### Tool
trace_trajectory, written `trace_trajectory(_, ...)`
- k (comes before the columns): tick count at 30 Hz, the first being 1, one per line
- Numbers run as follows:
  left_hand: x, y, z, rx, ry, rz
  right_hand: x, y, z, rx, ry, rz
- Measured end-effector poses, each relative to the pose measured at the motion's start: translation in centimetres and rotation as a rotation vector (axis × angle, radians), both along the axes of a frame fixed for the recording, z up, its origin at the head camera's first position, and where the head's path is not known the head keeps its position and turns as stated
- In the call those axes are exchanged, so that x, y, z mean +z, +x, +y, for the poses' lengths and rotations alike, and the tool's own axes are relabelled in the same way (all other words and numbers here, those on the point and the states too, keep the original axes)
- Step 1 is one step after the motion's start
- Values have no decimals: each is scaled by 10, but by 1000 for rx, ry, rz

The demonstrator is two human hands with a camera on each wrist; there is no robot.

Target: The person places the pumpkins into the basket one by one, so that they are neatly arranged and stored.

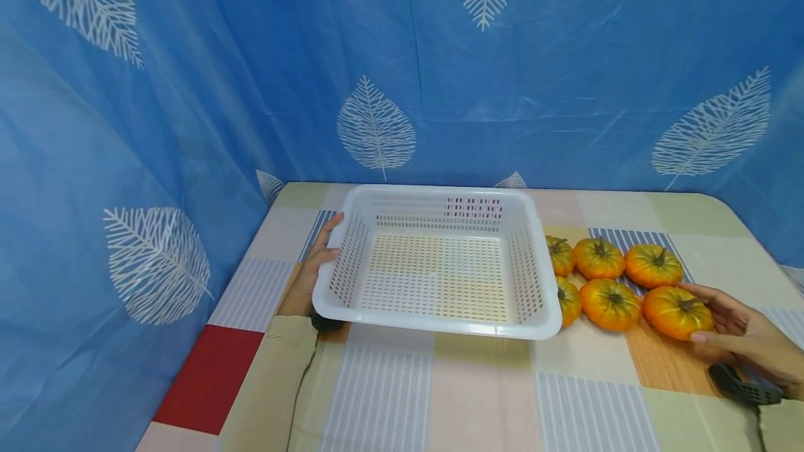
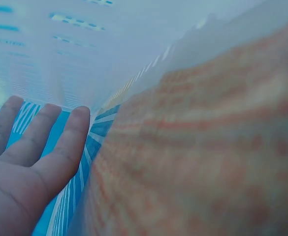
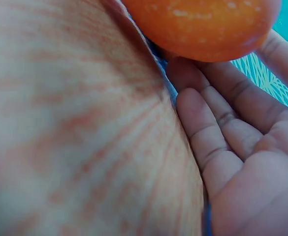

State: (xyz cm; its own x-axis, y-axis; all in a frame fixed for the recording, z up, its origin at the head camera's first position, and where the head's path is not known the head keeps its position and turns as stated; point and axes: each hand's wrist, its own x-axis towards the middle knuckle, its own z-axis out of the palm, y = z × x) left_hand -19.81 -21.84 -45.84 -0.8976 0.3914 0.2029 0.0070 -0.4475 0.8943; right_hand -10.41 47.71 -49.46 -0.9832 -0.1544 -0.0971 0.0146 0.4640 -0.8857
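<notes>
A white plastic basket (image 1: 433, 330) with slotted walls stands on the table, nothing inside it. My left hand (image 1: 314, 267) is at its left side, fingers against the outer wall and rim. In the left wrist view, straight fingers (image 2: 67, 142) of that hand reach up to the basket wall (image 2: 134, 34). At the right, my right hand (image 1: 744, 330) holds a small orange pumpkin (image 1: 675, 312), thumb on the near side and fingers at the far side. The right wrist view shows this pumpkin (image 3: 203, 29) above the curled fingers of the right hand (image 3: 247, 132).
Several more small pumpkins (image 1: 609, 304) sit in two rows between the basket and my right hand; the basket's right wall partly hides the leftmost ones. A patchwork-patterned cloth (image 1: 484, 396) covers the table. Blue curtains (image 1: 534, 89) with white leaf prints hang behind and at the left.
</notes>
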Motion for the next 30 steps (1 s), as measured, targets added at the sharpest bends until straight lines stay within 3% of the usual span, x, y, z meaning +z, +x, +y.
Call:
trace_trajectory(6, -2, -1, 1, -10, 1, 5, 6, -1, -3, -12, 80, 34)
trace_trajectory(15, -2, -1, -2, -12, 2, 5, 28, -1, -13, -54, 218, 8)
trace_trajectory(21, -3, -3, -3, -12, -22, 18, 37, 0, -19, -60, 293, 62)
trace_trajectory(30, -3, -1, -2, 4, -40, 14, 58, -2, -37, -34, 274, 189)
